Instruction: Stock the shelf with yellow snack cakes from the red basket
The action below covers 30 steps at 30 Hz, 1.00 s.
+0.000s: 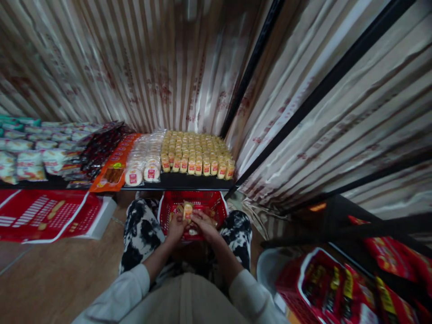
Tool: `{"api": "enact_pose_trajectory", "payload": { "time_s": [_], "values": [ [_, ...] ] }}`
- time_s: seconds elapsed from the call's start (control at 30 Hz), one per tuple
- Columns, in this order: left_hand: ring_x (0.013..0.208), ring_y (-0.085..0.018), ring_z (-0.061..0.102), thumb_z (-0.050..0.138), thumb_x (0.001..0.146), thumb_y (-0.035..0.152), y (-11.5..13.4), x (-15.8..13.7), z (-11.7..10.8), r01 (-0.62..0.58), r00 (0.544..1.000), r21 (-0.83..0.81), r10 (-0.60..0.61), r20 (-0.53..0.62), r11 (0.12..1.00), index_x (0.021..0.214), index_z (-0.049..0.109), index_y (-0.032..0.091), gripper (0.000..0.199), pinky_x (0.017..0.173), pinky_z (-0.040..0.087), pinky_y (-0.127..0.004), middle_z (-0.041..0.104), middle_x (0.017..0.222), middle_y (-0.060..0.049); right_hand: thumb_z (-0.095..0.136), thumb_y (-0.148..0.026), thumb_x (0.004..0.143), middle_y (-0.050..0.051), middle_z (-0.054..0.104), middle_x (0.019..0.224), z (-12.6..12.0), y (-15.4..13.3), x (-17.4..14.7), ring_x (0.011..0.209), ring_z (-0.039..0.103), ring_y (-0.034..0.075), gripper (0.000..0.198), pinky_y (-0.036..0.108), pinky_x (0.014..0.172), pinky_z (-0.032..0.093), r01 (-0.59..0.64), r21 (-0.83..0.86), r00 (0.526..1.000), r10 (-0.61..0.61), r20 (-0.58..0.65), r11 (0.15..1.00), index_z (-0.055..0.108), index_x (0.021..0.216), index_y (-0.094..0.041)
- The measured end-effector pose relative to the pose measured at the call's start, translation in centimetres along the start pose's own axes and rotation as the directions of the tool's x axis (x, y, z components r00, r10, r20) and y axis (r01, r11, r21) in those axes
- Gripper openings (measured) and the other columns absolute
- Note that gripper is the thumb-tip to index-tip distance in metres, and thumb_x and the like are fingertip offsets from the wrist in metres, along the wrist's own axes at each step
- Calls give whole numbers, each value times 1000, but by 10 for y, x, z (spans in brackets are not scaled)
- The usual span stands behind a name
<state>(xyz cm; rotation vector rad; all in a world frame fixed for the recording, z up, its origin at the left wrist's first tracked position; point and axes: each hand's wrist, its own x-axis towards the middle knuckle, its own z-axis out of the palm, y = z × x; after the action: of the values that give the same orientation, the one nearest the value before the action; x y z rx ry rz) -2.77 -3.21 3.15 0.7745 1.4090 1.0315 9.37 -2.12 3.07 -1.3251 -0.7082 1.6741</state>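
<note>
Over a red plastic basket point(221, 204) between my knees, my left hand point(176, 227) is closed around a small yellow snack packet point(187, 209) with a red and orange label. My right hand point(204, 226) is at the packet's right side, its fingers bent and pinching the edge. A few similar packets lie in the basket below, partly hidden by my hands. Just above, rows of matching yellow packets point(192, 153) stand on a black shelf point(182, 181).
White round packaged snacks point(134, 176), an orange bag point(113, 173) and white packets point(30, 165) line the shelf leftward. A red printed box point(50, 216) lies at left. Black metal bars point(286, 135) cross at right, above another red basket point(303, 279) with red packages.
</note>
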Motion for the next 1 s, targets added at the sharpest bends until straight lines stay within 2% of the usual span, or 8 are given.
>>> {"api": "enact_pose_trajectory", "payload": {
  "time_s": [0.13,0.27,0.5,0.6,0.8,1.0],
  "values": [
    [66,-12,64,60,72,13,-1,-8,-8,0,1000,3,0,-21,1000,82,50,16,15,61,54,-25,63,75,-1,80,-45,46,3,68,75,12,3,-11,68,65,19,48,30,64,50,25,-67,998,-21,64,997,63,82,-19],
    [67,-14,64,60,71,19,1,-11,-18,-25,999,64,27,-32,998,82,54,16,14,58,53,-25,63,73,-1,78,-48,48,3,69,74,19,1,-19,76,65,22,43,34,69,49,71,-117,994,-60,94,991,65,78,-20],
    [78,-16,64,62,69,24,18,-10,-36,-175,984,192,180,-10,966,87,61,15,21,73,49,-27,67,82,-5,79,-48,48,4,70,78,30,-11,-30,81,65,23,44,38,81,46,163,-148,977,-138,162,975,67,79,-20],
    [76,-15,63,60,70,24,24,-9,-41,-234,971,247,240,5,940,90,61,14,22,73,48,-27,67,82,-5,79,-47,48,3,69,76,37,-14,-28,78,64,22,43,37,82,45,181,-162,972,-151,180,970,68,78,-19],
    [75,-16,63,59,69,26,34,-3,-49,-277,960,206,279,21,939,89,60,14,23,70,49,-27,67,81,-5,76,-47,51,2,68,77,48,-17,-16,79,62,21,39,35,81,45,265,-198,954,-227,193,944,68,78,-20],
    [73,-16,62,57,69,26,34,1,-47,-254,967,216,254,28,943,88,59,15,22,70,48,-27,66,75,-3,74,-46,54,3,68,79,45,-17,-11,79,61,20,36,34,80,46,280,-220,952,-241,188,934,68,78,-19]
  ]
}}
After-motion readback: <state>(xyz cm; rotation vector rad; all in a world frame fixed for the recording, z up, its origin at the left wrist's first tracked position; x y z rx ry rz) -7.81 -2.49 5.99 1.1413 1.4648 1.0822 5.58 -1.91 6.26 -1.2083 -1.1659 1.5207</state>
